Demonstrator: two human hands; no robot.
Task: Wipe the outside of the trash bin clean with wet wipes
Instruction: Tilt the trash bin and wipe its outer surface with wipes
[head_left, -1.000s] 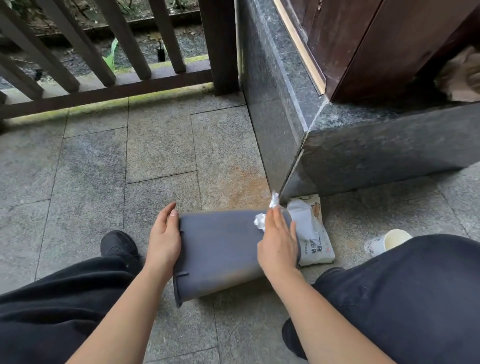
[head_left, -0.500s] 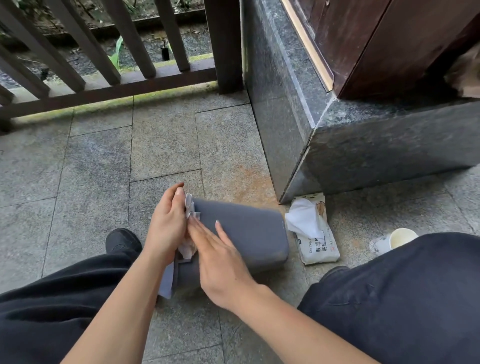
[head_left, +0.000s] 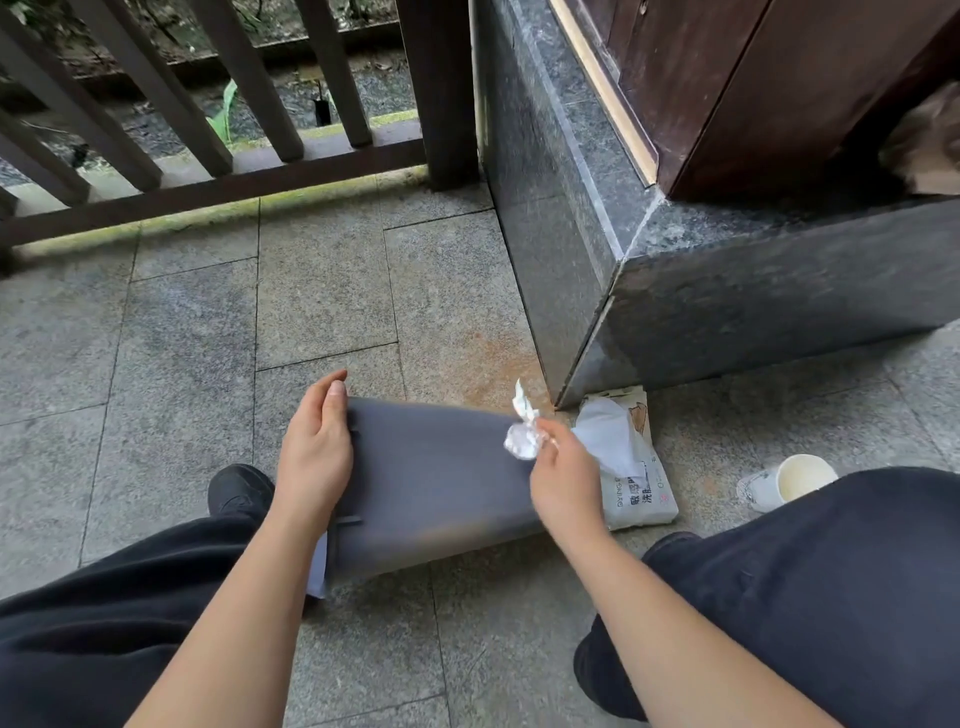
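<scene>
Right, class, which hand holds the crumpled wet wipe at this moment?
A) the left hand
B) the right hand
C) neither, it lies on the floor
B: the right hand pinches the crumpled wet wipe at the far end of the trash bin, while the left hand steadies the bin.

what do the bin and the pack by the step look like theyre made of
Trash bin: probably matte grey plastic, with an even, dull surface and moulded ridges near the rim.
Wipes pack: soft plastic film, slightly glossy and creased, printed, with a white sheet sticking out of it.
</scene>
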